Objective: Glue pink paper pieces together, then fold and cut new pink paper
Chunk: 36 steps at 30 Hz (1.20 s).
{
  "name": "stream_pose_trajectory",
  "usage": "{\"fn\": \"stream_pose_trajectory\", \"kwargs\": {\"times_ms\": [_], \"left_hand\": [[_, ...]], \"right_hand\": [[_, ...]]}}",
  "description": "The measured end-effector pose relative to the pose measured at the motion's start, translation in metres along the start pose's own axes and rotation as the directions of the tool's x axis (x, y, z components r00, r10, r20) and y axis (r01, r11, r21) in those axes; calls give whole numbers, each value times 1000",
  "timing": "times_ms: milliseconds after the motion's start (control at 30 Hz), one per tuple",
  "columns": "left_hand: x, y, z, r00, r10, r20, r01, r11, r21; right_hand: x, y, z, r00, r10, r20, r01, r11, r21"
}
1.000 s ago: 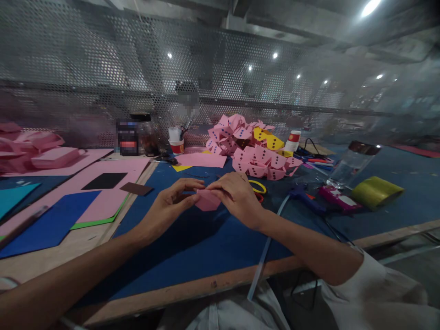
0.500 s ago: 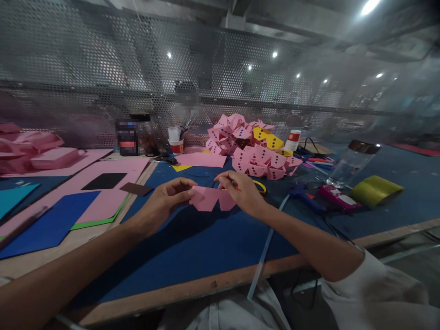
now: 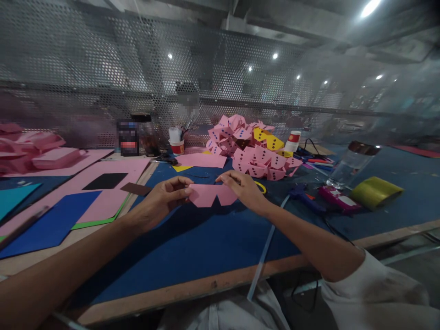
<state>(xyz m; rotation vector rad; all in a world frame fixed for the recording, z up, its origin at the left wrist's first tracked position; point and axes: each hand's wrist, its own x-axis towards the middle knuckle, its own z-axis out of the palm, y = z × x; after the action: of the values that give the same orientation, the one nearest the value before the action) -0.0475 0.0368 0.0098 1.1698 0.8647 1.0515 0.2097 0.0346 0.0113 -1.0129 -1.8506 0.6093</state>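
Note:
A pink paper piece (image 3: 206, 195) with a V-shaped notch in its lower edge is held up above the blue table. My left hand (image 3: 168, 197) pinches its left end between thumb and fingers. At the right end, my right hand (image 3: 240, 185) is closed on the same piece, its fingertips along the top edge. Yellow scissor handles (image 3: 261, 186) show just beyond my right hand. Behind both hands lies a pile of folded pink pieces with dark dots (image 3: 264, 160), with a yellow dotted piece (image 3: 270, 138) among them.
Blue sheet (image 3: 58, 220) and pink sheets (image 3: 113, 201) lie at left. A blue glue gun (image 3: 305, 197), magenta object (image 3: 338, 199), yellow roll (image 3: 376, 191) and tilted clear bottle (image 3: 349, 165) are at right. Paper cups (image 3: 177, 145) stand behind. A clear strip (image 3: 266, 252) crosses the front edge.
The pink piece has been raised slightly and now looks flatter, with its notch narrower. My right hand's fingers have shifted on its top edge. Both hands still hold it.

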Motion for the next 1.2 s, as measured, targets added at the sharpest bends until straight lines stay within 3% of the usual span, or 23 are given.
{"fn": "stream_pose_trajectory", "kwargs": {"times_ms": [433,767,1033,1200], "left_hand": [[6,-1,-9,997,-40,68,34,996,85],[6,-3,-13,991,68,117,-97,958,269],[5,0,-11,993,80,81,-98,963,251],[5,1,-11,991,126,51,-135,959,251]], "right_hand": [[2,2,1,1000,-3,-20,4,996,84],[0,1,3,999,-29,-38,30,998,46],[0,1,0,999,17,-34,-13,995,102],[3,8,-2,992,14,-127,0,994,110]]}}
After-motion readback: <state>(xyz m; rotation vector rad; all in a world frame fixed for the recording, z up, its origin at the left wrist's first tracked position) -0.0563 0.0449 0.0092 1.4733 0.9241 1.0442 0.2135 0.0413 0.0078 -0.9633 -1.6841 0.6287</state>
